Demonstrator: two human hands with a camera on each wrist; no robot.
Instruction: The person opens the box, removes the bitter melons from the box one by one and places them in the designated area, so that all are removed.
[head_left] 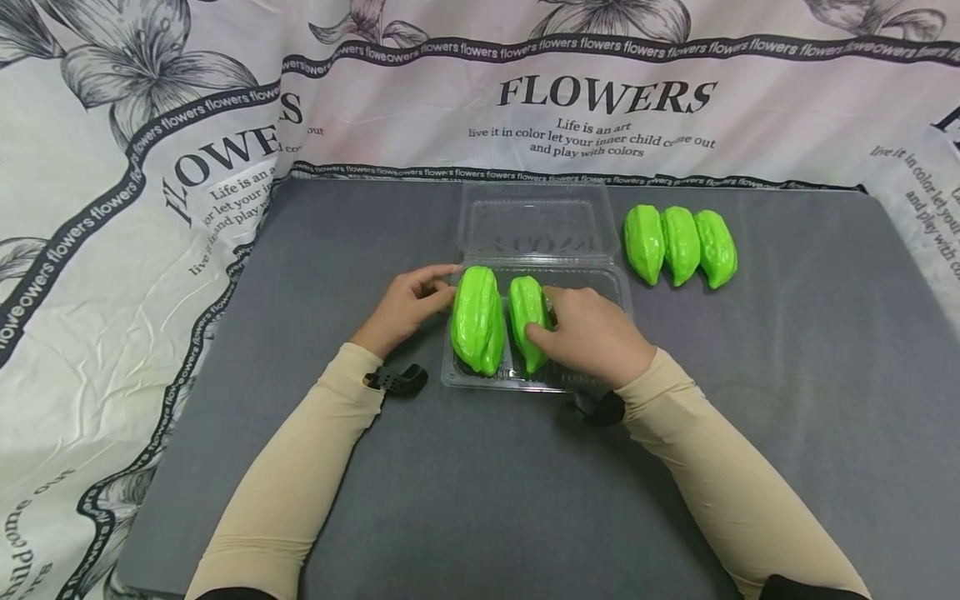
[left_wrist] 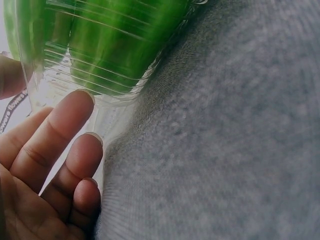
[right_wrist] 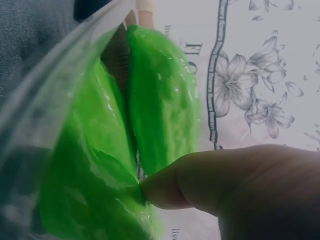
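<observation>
A clear plastic clamshell box [head_left: 517,386] lies on the table with its lid folded back. In its left part sits a bright green star fruit [head_left: 476,321], ridged and glossy. My right hand [head_left: 596,333] pinches a second star fruit [head_left: 528,325] over the box's middle, and the thumb [right_wrist: 170,187] presses on its side in the right wrist view. The far fingers of that hand are hidden behind the fruit. My left hand [head_left: 408,304] rests at the box's left side, its fingers loosely bent; the fingertips [left_wrist: 80,102] are right at the ribbed wall.
Three more star fruit [head_left: 681,246] stand side by side to the right of the open lid [head_left: 536,221]. The grey table [head_left: 480,500] ends at the back against a white cloth with flower print [head_left: 600,108], which also hangs along the left.
</observation>
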